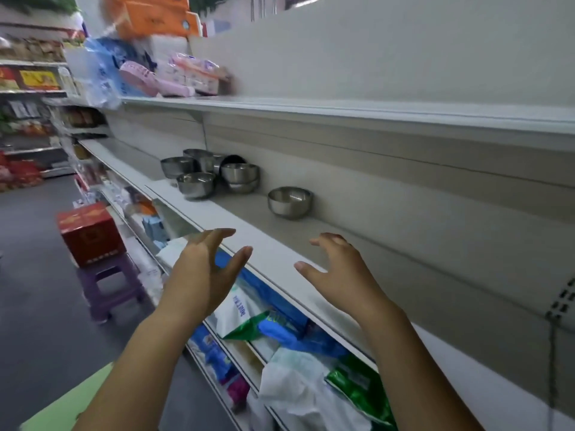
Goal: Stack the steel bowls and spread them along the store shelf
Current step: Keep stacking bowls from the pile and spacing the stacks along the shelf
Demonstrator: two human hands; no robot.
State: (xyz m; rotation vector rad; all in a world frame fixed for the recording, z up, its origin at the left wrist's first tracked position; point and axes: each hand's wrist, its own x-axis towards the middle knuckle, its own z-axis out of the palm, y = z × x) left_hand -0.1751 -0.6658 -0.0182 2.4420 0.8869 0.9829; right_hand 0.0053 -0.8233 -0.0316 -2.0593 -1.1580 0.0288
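Several steel bowls sit on the middle shelf (pixel 255 241). One single bowl (pixel 290 201) stands apart, nearest to me. Further left is a cluster: a two-bowl stack (pixel 240 177), a front bowl (pixel 196 185), a back bowl (pixel 177 166) and one bowl lying on its side behind them. My left hand (pixel 205 269) hovers open in front of the shelf edge, fingers spread. My right hand (pixel 339 269) reaches over the shelf edge, open and empty, well short of the single bowl.
Bagged goods (pixel 280 337) fill the shelf below my hands. The upper shelf (pixel 311 108) overhangs the bowls, with tissue packs (pixel 193 76) at its left end. A red box (pixel 90 233) rests on a purple stool (pixel 109 284) in the aisle on the left.
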